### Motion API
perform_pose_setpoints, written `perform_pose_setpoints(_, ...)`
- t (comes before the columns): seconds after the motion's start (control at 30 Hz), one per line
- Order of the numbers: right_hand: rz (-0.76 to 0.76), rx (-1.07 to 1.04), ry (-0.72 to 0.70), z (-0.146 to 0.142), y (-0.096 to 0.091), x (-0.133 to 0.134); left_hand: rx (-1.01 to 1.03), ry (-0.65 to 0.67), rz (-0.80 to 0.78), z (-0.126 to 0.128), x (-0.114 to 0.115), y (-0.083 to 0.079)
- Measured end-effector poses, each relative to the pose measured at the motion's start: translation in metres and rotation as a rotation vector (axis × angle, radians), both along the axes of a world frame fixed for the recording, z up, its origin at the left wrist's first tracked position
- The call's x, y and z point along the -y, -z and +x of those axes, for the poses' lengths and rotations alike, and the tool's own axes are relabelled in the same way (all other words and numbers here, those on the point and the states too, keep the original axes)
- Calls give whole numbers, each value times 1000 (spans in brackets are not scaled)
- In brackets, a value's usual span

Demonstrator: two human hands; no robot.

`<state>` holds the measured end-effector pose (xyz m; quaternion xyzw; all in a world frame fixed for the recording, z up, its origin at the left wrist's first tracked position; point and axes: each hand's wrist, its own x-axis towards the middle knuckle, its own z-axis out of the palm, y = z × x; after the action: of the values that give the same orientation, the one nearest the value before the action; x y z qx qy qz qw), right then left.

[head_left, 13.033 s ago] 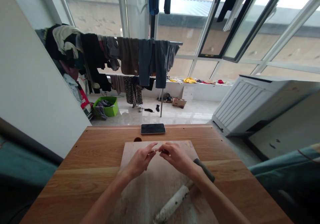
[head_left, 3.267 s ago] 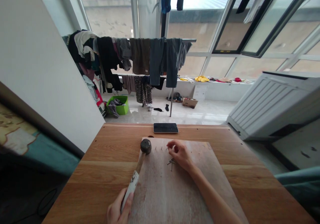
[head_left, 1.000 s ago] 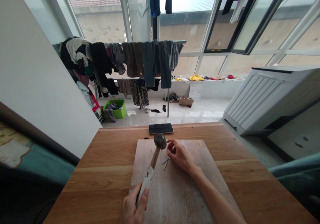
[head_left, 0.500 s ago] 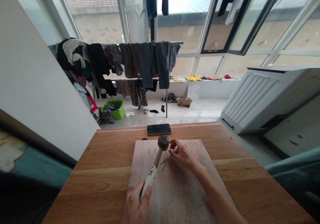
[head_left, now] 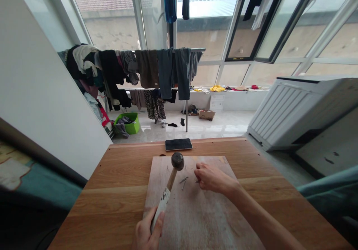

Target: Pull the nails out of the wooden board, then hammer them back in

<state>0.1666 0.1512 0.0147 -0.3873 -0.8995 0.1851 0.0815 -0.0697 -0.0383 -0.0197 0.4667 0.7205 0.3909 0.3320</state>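
A pale wooden board (head_left: pixel 195 216) lies on a brown wooden table (head_left: pixel 117 190). My left hand (head_left: pixel 148 233) grips the lower end of a hammer (head_left: pixel 171 183) whose dark round head hovers over the board's far part. A few small nails stand in the board near that head. Loose nails (head_left: pixel 184 181) lie just right of the handle. My right hand (head_left: pixel 211 177) rests on the board beside them, its fingers curled and pinched together; what they hold, if anything, is too small to name.
A black phone (head_left: pixel 178 144) lies flat at the table's far edge. Beyond it stand a clothes rack full of garments (head_left: pixel 145 69), a green basket (head_left: pixel 127 121) on the floor, and a white slatted cabinet (head_left: pixel 302 108) at the right.
My right hand has drawn back to the right, away from the hammer head, and sits lower on the board. The hammer head has shifted slightly left and down.
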Motion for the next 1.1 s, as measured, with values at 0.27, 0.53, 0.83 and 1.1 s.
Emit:
perform_pose_setpoints(0.27,45,-58,116,8,1,-11,24,-5,-23,-6,3,3)
perform_pose_setpoints(0.53,62,-117,116,-1,10,-14,17,13,-28,-7,2,2)
perform_pose_setpoints(0.83,6,-273,87,-4,20,-19,18,1,-32,-5,3,-2)
perform_pose_setpoints(1.1,-74,-511,272,-8,58,-14,8,6,20,6,-6,-6)
